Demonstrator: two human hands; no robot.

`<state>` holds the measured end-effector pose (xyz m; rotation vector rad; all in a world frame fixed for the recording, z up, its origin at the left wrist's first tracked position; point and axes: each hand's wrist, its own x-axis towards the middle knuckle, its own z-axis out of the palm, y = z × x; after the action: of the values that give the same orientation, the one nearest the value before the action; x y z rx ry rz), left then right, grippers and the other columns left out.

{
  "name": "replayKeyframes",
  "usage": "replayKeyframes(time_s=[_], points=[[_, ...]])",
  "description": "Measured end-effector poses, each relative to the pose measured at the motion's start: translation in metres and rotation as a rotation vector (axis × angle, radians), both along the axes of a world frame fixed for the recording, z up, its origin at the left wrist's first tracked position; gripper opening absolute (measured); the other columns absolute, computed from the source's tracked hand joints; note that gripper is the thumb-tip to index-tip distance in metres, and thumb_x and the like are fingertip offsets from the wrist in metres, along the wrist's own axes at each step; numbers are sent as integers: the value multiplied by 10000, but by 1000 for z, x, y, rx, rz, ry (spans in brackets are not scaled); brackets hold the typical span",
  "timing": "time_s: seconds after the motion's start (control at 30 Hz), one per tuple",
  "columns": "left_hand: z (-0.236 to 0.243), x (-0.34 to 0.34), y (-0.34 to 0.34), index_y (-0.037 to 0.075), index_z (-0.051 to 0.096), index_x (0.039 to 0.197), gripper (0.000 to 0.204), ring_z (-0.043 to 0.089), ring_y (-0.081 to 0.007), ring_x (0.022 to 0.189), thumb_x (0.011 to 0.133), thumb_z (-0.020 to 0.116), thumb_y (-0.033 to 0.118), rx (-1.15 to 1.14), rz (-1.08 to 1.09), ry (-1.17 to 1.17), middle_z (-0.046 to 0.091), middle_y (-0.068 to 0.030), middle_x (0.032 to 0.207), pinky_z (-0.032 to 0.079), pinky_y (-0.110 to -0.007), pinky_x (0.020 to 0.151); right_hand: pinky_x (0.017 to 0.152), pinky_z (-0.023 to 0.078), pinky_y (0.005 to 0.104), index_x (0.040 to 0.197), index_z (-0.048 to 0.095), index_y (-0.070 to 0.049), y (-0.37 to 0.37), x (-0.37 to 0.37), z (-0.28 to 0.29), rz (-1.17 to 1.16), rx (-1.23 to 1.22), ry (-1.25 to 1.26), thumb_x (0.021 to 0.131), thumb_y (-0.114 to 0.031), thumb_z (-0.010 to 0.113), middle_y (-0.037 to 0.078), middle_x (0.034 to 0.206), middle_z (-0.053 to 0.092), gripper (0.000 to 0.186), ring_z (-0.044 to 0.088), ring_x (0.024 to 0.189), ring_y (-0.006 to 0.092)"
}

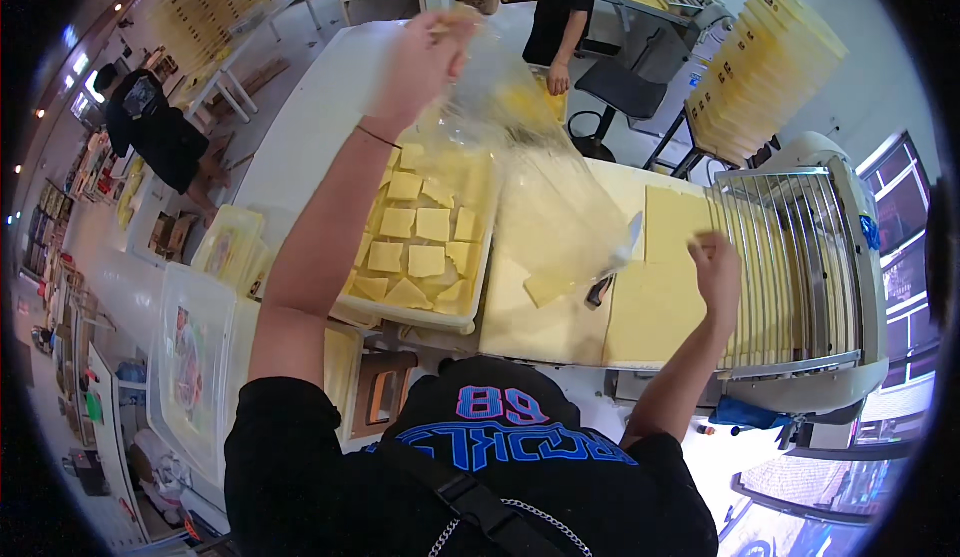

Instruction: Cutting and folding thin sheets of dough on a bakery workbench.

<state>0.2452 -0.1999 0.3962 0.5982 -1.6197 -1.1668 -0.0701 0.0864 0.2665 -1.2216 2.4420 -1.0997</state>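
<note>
My left hand (428,65), raised over the far side of the table, grips a clear plastic sheet (560,207). The crumpled sheet hangs toward the middle, over part of a cutting surface. Beneath my left arm a pale yellow tray (478,257) holds several flat dough pieces (427,261), mostly squares. My right hand (716,275) is above a wide dough sheet (655,307), its fingers curled; what they hold, if anything, I cannot make out. Partly behind the plastic lies a knife with a black handle (599,291). A small dough scrap (545,290) is near it.
A roller machine (790,267) with metal bars stands at the right, dough running into it. Stacked yellow trays (765,72) rise behind. Clear plastic boxes (195,357) are at the left. A person in black (562,17) stands across the table; another (155,122) is farther left.
</note>
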Motion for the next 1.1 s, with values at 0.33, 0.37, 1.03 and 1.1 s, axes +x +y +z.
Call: replayKeyframes(time_s=[0.33,0.37,1.03,1.1], points=[[17,-68,1,65,617,856,167,436,-61,457,885,680,217,-260,-331,-559,590,-7,608,339,-200,407,622,471,282,1136,592,8,-192,62,124,670,-446,-273,804,-67,704,81,848,642,359,556,687,142],[23,-64,-7,65,618,851,163,437,-62,454,881,682,213,-232,-319,-663,598,-13,611,345,-202,408,579,455,279,1032,649,4,-201,47,126,644,-297,-158,801,-67,707,47,759,639,248,537,617,122],[50,24,-111,31,583,779,25,547,-257,685,771,564,16,-1125,646,-374,584,-80,776,451,-348,668,573,442,339,718,549,-19,-266,76,190,-83,-574,855,721,-14,651,92,675,567,103,517,570,258],[25,44,-114,42,598,806,61,564,-247,711,758,586,6,-1213,579,-424,604,-60,814,458,-337,671,584,468,374,778,652,-89,-243,97,156,124,-880,910,747,-97,651,63,691,647,32,574,571,266]])
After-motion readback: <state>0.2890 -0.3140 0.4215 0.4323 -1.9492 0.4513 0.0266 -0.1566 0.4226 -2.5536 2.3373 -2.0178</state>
